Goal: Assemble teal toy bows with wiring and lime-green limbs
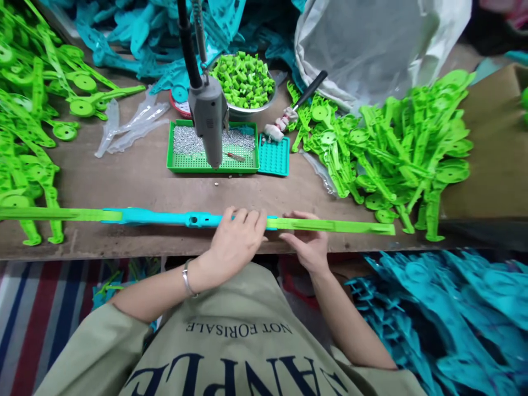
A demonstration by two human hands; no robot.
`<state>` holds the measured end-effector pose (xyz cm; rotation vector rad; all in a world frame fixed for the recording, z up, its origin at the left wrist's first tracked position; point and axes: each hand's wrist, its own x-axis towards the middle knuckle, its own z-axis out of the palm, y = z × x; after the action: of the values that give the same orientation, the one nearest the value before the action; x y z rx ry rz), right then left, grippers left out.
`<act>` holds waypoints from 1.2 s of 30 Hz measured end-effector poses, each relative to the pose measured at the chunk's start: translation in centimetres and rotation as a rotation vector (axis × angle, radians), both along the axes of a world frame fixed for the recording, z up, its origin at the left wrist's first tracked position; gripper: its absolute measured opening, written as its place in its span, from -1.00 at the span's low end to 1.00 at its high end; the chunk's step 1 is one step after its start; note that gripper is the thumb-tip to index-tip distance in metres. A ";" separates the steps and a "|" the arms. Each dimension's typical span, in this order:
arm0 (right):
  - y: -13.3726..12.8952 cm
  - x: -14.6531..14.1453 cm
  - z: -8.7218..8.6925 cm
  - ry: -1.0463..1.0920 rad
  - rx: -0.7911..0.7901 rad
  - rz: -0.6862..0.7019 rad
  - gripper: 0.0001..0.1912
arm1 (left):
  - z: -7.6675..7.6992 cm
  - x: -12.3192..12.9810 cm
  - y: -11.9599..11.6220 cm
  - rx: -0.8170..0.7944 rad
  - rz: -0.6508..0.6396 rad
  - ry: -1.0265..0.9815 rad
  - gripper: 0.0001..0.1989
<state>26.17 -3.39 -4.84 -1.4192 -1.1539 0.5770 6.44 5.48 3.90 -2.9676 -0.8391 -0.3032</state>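
A long plastic assembly lies across the table's front edge, with a blue middle part (165, 218) and a green arm at each end. My left hand (239, 236) is closed over the blue part near its right end, fingers on the far side. Beside it, my right hand (308, 242) grips the right green arm (350, 226), close to where it meets the blue part; its fingers are partly hidden behind the arm. The left green arm (61, 214) reaches past the frame's left edge.
A grey electric screwdriver (211, 121) hangs over a green tray (170, 159) of small screws. Behind stands a bowl (247, 110) of green pieces. Green parts (396, 148) are heaped right and left, blue parts (466, 308) at the lower right. A cardboard box (490, 159) stands far right.
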 end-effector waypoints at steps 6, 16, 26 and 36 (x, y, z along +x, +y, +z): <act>1.5 1.2 1.0 -0.090 0.006 0.145 -0.68 | -1.5 2.1 -0.1 -0.024 -0.041 -0.144 -0.88; 2.2 1.0 1.6 -0.100 0.008 0.137 -0.74 | -2.5 1.9 0.8 -0.010 -0.123 -0.217 -0.80; 1.6 3.4 4.2 -0.118 0.103 0.135 -0.69 | -1.0 3.7 0.4 -0.093 -0.052 -0.148 -0.64; 2.1 2.9 5.7 -0.261 0.089 0.118 -0.85 | -3.8 6.0 0.4 -0.070 -0.170 -0.420 -0.74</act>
<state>29.10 -1.28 0.90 -1.3845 -1.4602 0.4248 12.43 5.88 0.10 -3.0926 -0.6315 -0.9482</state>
